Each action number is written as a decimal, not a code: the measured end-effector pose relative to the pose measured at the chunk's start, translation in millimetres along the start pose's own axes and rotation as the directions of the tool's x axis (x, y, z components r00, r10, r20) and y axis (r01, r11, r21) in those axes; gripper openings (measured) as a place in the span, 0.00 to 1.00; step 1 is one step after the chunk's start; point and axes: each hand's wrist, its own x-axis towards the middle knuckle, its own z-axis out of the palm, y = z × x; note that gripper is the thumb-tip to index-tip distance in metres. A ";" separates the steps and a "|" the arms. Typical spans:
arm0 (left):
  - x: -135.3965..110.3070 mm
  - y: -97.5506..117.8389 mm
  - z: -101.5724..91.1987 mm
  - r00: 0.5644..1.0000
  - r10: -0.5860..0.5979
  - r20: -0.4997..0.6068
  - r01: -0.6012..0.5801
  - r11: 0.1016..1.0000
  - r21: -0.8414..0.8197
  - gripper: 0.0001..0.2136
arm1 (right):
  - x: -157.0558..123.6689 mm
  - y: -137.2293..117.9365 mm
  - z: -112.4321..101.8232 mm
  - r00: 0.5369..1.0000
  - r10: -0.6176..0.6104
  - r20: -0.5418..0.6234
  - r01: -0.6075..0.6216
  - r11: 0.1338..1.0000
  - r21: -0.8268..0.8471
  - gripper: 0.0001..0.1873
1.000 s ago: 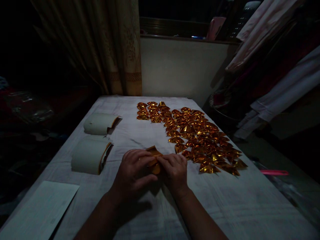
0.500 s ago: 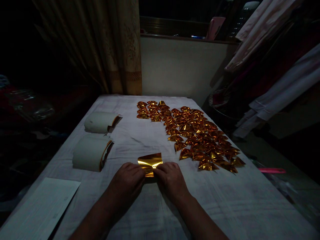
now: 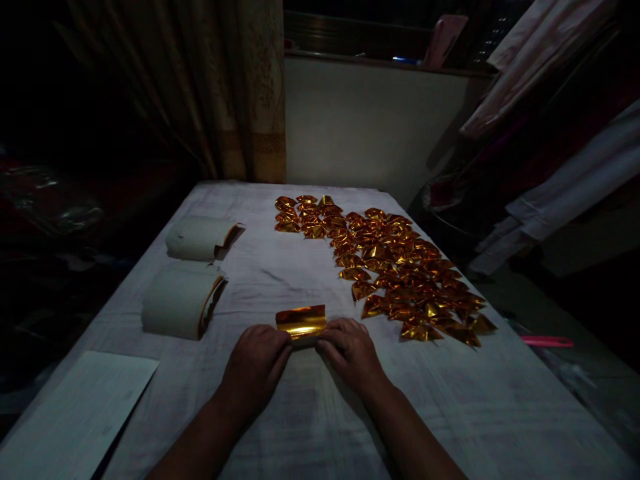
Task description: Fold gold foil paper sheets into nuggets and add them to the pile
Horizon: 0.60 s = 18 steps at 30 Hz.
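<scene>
White cloth covers the table [image 3: 310, 433], and at its near left lies a pale flat sheet [image 3: 90, 407], off to the side, probably so that it stays out of the hands' way. Both forearms come in from the near edge. The left hand [image 3: 256, 360] pinches the left end of a gold foil piece [image 3: 301, 320] between thumb and bent fingers; the right hand [image 3: 355, 353] grips the right end likewise. The piece sits between them, just over the cloth, its near edge rolled and its far edge standing up; holding both ends at once seems meant to make the curl even along its width. Left of the hands, a curved stack [image 3: 175, 303] arches with its pale side up, perhaps within easy reach of the left hand. On the right, folded gold pieces [image 3: 376, 253] crowd together, apparently set aside in one group. Farther back on the left rests a second curved stack [image 3: 197, 239]. Behind the table hang a patterned curtain [image 3: 245, 100] and a plain wall [image 3: 370, 113]
</scene>
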 end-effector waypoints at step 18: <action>-2.7 2.1 14.2 0.991 -0.073 -0.116 0.084 0.992 0.092 0.13 | 10.3 -11.0 9.8 0.985 0.144 -0.098 -0.171 0.906 -0.388 0.13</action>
